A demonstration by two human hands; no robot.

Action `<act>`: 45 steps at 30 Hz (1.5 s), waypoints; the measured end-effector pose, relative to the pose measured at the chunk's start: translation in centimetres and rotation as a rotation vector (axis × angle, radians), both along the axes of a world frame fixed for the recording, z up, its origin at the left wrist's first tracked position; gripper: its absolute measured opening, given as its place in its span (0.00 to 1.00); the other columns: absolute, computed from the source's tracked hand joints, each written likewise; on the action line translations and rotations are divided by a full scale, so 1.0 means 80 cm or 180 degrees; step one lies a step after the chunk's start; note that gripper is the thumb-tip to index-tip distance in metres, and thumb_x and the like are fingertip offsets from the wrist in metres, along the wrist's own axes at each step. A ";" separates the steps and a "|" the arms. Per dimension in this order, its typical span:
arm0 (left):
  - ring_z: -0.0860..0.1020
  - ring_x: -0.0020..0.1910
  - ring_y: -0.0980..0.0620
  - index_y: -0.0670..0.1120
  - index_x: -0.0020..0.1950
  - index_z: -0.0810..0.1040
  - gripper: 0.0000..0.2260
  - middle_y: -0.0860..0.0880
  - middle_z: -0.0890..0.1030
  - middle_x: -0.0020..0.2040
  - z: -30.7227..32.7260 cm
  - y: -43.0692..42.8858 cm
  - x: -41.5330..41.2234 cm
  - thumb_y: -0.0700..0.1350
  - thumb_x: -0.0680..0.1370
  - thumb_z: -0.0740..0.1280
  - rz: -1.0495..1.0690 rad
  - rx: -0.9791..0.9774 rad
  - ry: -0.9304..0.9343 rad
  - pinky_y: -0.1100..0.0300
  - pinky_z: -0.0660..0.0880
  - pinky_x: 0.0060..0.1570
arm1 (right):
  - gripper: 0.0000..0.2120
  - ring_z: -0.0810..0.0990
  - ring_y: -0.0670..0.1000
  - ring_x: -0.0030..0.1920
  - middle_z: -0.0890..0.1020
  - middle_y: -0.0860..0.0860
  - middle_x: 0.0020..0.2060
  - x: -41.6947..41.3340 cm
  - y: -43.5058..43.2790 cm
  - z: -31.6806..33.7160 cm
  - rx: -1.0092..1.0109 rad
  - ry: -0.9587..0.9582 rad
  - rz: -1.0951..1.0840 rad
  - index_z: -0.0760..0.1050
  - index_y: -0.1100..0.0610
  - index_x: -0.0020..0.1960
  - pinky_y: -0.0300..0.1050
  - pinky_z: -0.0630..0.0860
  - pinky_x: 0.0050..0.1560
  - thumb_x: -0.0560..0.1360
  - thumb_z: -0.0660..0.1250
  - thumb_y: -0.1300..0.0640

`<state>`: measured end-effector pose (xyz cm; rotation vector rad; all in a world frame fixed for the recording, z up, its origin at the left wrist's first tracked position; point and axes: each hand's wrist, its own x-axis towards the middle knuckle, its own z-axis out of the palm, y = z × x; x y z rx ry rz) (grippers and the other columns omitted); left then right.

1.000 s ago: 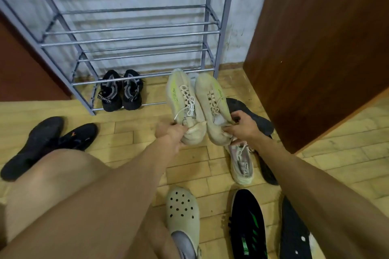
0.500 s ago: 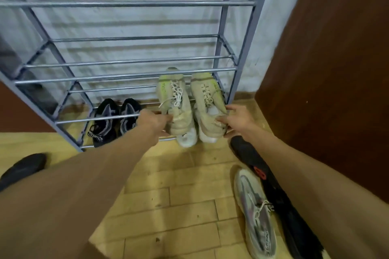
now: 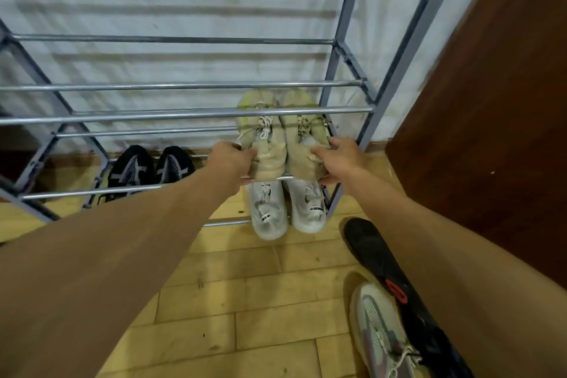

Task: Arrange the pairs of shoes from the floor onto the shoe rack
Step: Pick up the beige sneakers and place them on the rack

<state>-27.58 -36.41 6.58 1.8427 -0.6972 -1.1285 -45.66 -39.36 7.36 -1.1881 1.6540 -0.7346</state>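
A grey metal shoe rack (image 3: 190,115) with several tiers of bars stands against the white wall. Two beige sneakers with yellow-green toes sit side by side on a lower tier at its right end. My left hand (image 3: 231,163) grips the heel of the left beige sneaker (image 3: 260,132). My right hand (image 3: 339,159) grips the heel of the right beige sneaker (image 3: 302,135). Their toes reach under the tier above. Below them, on the bottom tier, rests a white pair (image 3: 285,209). A black and grey pair (image 3: 150,167) sits further left on the bottom tier.
A grey-pink sneaker (image 3: 380,334) and a long black shoe (image 3: 377,258) lie on the wooden floor at the lower right. A brown wooden panel (image 3: 491,101) stands close to the rack's right post. Bare floor planks (image 3: 233,301) lie between my arms.
Both hands have carried the beige pair forward from above the floor and pushed it onto the rack's lower tier. My view has moved closer to the rack.
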 end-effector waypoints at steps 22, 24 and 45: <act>0.80 0.49 0.42 0.41 0.61 0.74 0.22 0.42 0.79 0.51 -0.121 0.111 -0.044 0.53 0.73 0.67 -0.0154 0.0878 -0.0179 0.55 0.78 0.41 | 0.23 0.79 0.52 0.41 0.79 0.54 0.44 -0.049 0.100 -0.136 0.0740 0.0608 -0.0287 0.74 0.61 0.56 0.44 0.77 0.29 0.74 0.66 0.42; 0.80 0.49 0.42 0.42 0.65 0.71 0.26 0.45 0.77 0.49 -0.134 0.106 -0.049 0.55 0.72 0.69 0.0001 0.0990 0.0137 0.55 0.78 0.41 | 0.32 0.80 0.56 0.48 0.78 0.57 0.55 -0.039 0.094 -0.146 0.1236 -0.0023 -0.0629 0.70 0.62 0.66 0.44 0.77 0.30 0.72 0.70 0.41; 0.79 0.38 0.46 0.36 0.61 0.72 0.18 0.39 0.77 0.53 -0.177 0.068 -0.051 0.34 0.73 0.70 0.1095 0.0828 0.1610 0.57 0.79 0.33 | 0.13 0.82 0.56 0.47 0.82 0.62 0.51 -0.030 0.091 -0.191 0.0999 -0.1794 -0.1599 0.76 0.70 0.55 0.46 0.82 0.42 0.71 0.71 0.70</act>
